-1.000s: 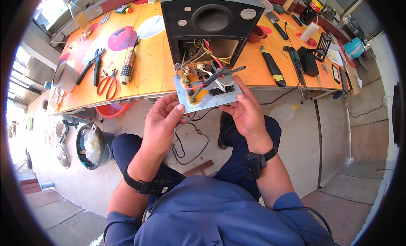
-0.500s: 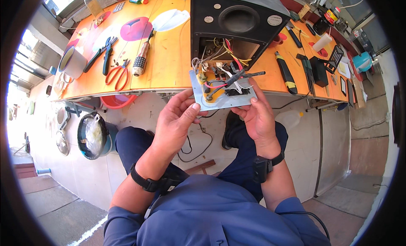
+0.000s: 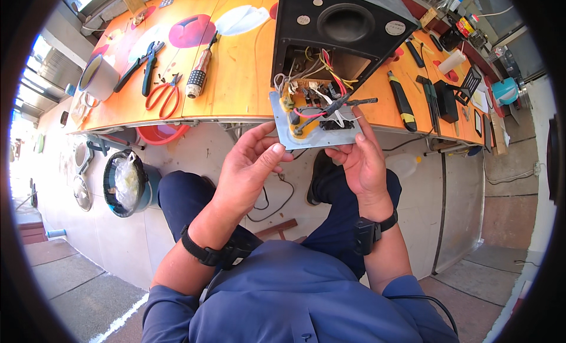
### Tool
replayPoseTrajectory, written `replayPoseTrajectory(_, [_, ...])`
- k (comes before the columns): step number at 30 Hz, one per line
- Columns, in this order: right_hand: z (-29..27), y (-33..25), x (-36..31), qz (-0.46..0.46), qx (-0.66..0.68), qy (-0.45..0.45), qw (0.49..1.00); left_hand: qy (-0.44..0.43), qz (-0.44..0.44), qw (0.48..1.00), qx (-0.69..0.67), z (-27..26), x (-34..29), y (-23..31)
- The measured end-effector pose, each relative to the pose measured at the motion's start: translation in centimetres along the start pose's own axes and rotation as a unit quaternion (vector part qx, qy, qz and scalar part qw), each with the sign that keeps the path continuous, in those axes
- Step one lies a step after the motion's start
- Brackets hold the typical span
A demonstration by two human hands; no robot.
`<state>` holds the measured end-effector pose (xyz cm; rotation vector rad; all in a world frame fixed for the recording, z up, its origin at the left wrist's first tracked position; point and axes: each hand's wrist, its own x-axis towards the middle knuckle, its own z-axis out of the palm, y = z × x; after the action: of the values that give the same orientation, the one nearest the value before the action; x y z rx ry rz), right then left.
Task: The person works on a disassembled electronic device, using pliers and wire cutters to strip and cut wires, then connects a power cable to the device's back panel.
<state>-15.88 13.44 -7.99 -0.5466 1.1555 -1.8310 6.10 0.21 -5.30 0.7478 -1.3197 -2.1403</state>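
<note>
Between my hands is a flat metal amplifier panel (image 3: 289,139), tilted with its inner side up. A circuit board and bundled red, white, grey and black wires (image 3: 339,110) lie over it. My left hand (image 3: 250,163) is closed on its lower left edge, thumb on top and fingers partly behind. With thumb and fingers, my right hand (image 3: 365,169) grips the right edge. Behind the panel stands a black speaker box (image 3: 377,54) with a round port and a rectangular opening. Several wires run from that opening to the panel.
Pliers (image 3: 148,71), red-handled scissors (image 3: 164,99) and a screwdriver (image 3: 197,77) lie left on the orange table (image 3: 236,104). A utility knife (image 3: 402,101) lies right of the box. Below are a lined bucket (image 3: 147,181) and a cable (image 3: 289,198) on the floor.
The table, speaker box and tools sit slightly further right or lower in view on the box's side, as the view shifts. Both hands keep their hold on the panel.
</note>
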Motion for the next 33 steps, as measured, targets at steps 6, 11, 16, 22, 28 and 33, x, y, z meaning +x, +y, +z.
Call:
replayPoseTrajectory(6, [-0.3, -0.3, -0.2, 0.006, 0.004, 0.025, 1.0, 0.042, -0.006, 0.999, -0.011, -1.7, -0.9, -0.6])
replayPoseTrajectory(11, [-1.2, -0.8, -0.7, 0.017, -0.033, 0.042, 0.998, 0.09, -0.006, 0.996, 0.029, -3.6, -1.6, -1.2])
replayPoseTrajectory(16, [-0.8, -1.3, -1.9, -0.001, -0.089, 0.056, 0.994, 0.092, 0.033, 0.989, 0.113, -2.9, -0.9, -2.3])
replayPoseTrajectory(22, [0.4, -1.7, -1.8, 0.029, -0.064, 0.055, 0.996, 0.064, 0.055, 0.99, 0.11, 0.1, 2.2, -2.9])
replayPoseTrajectory(28, [1.1, -1.0, -1.3, 0.058, -0.042, 0.071, 0.995, 0.085, 0.046, 0.989, 0.108, 1.0, 3.7, -2.9])
replayPoseTrajectory(33, [0.9, -0.9, -1.0, 0.065, -0.003, 0.051, 0.997, 0.1, 0.062, 0.99, 0.08, 1.5, 4.5, -3.4])
